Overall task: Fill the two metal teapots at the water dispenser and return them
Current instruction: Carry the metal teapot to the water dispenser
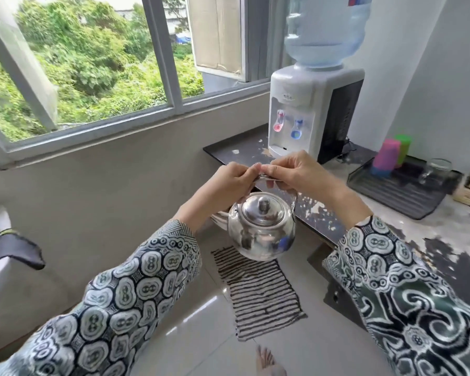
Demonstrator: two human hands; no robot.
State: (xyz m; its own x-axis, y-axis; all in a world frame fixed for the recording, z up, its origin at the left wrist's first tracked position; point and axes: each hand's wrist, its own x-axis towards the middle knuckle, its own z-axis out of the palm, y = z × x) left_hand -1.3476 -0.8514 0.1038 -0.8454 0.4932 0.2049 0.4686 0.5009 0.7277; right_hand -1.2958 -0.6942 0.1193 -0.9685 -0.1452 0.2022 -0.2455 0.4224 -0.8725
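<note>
A shiny metal teapot (262,226) with its lid on hangs in the air in front of the counter edge, spout pointing left. My left hand (229,181) and my right hand (296,172) both grip its arched handle from either side, fingertips meeting at the top. The white water dispenser (304,104) stands on the dark counter behind the pot, with a red tap (279,122) and a blue tap (296,128) and a large water bottle on top. Only one teapot is in view.
A dark worn counter (228,151) runs to the right. On it sits a black tray (402,188) with pink and green cups (385,157) and a glass (434,169). A striped mat (261,291) lies on the tiled floor below. A window is to the left.
</note>
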